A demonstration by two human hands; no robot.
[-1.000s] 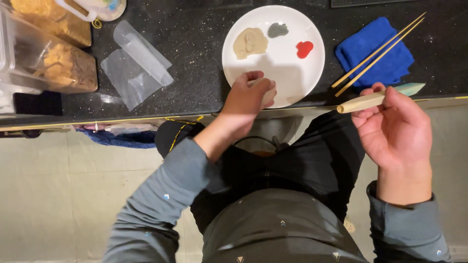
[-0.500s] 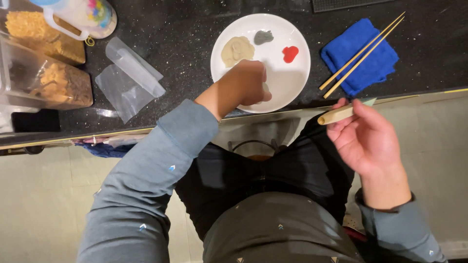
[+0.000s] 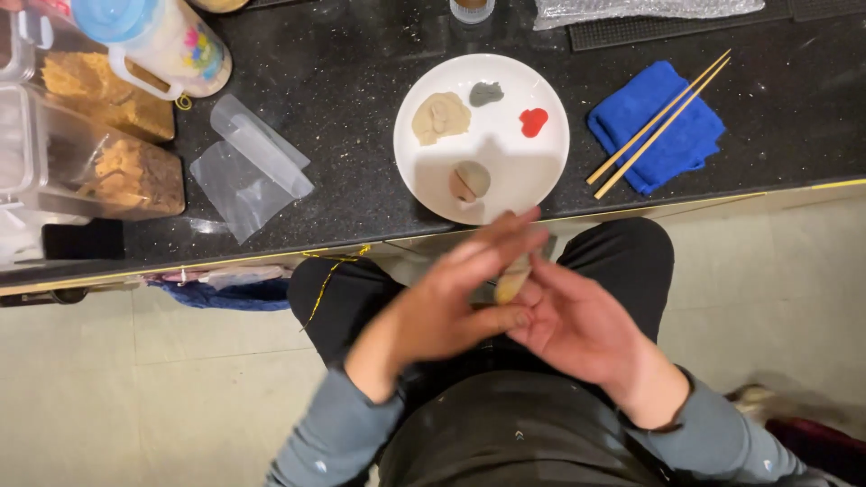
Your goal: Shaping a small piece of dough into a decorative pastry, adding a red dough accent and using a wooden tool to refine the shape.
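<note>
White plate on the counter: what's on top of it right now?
The white plate holds a flat tan dough patch, a small grey lump, a red piece and a tan ball. A fingertip of the left hand hides the near rim.

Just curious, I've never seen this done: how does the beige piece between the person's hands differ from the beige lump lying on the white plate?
The beige piece is pressed between the left hand and right hand, below the counter edge; the beige lump lies untouched on the white plate. The piece looks elongated, the lump rounded. Both are pale beige.
</note>
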